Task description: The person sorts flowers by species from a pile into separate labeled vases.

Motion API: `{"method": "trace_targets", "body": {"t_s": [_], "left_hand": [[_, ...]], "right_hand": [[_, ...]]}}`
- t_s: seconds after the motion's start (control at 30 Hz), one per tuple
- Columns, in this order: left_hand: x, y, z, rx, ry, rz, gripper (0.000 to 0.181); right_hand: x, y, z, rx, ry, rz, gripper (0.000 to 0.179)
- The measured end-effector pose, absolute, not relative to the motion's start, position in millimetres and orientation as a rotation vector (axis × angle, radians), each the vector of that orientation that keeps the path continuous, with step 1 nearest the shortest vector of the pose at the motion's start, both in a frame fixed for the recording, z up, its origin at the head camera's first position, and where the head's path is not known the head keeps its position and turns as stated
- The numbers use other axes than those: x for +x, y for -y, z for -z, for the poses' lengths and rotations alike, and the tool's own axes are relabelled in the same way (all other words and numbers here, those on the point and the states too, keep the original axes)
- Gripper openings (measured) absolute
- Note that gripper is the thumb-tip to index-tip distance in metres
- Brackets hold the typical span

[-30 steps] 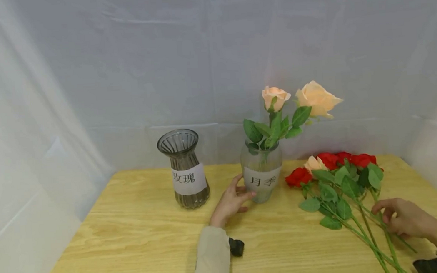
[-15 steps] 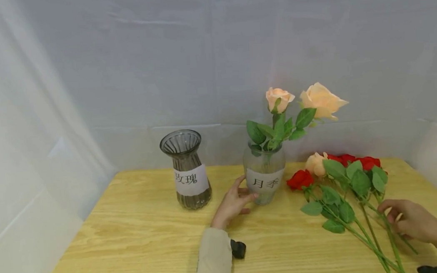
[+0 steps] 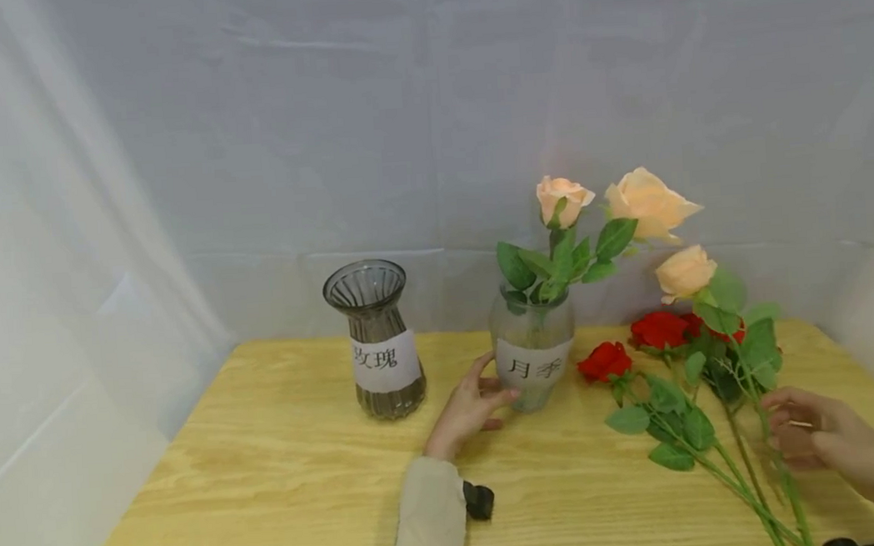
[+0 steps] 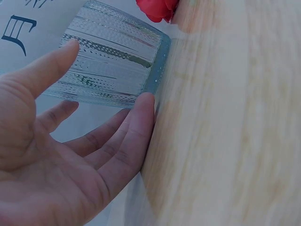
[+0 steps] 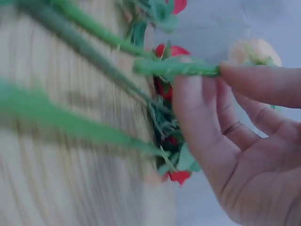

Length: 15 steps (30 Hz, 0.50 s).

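Pinched stem (image 5: 174,68), clearest in right-wrist view

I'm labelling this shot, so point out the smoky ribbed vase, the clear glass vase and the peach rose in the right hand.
Smoky ribbed glass vase (image 3: 377,323), head view: its neck.
Clear glass vase (image 3: 519,325), head view: its upper wall.
Held peach rose (image 3: 687,273), head view: its bloom.

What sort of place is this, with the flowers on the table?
Probably a little screened-off tabletop workspace; I can't tell in which building. Pale sheeting hangs behind the wooden table, and a grey vase and a clear vase stand on it, both labelled.
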State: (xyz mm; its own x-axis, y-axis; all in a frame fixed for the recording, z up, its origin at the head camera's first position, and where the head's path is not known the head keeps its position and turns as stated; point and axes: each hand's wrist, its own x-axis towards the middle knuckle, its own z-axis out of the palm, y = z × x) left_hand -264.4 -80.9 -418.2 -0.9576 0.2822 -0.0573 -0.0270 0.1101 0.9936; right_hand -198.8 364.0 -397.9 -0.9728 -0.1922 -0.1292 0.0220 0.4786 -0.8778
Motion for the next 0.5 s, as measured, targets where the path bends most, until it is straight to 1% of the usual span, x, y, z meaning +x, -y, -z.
{"method": "trace_targets", "body": {"t_s": [0.07, 0.1, 0.23, 0.33, 0.5], "left_hand": [[-264.1, 81.0, 417.8, 0.253, -2.152, -1.939, 0.078], [-264.0, 81.0, 417.2, 0.254, -2.151, -1.940, 0.078], [-263.0, 80.6, 416.5, 0.261, -2.153, -1.942, 0.078], [-263.0, 80.1, 416.7, 0.260, -2.150, -1.943, 0.078], [-263.2, 80.5, 416.9, 0.256, -2.142, -1.945, 0.078]], "right_hand": [[-199.3, -361.8, 398.2, -0.080, -2.486, 1.558, 0.024], [-199.3, -362.0, 400.2, -0.089, -2.455, 1.615, 0.026], [-198.8, -360.3, 406.9, -0.127, -2.254, 1.859, 0.042], [-198.0, -357.0, 410.5, -0.150, -2.161, 1.966, 0.045], [-199.2, -348.3, 412.3, -0.134, -2.181, 2.004, 0.045]]}}
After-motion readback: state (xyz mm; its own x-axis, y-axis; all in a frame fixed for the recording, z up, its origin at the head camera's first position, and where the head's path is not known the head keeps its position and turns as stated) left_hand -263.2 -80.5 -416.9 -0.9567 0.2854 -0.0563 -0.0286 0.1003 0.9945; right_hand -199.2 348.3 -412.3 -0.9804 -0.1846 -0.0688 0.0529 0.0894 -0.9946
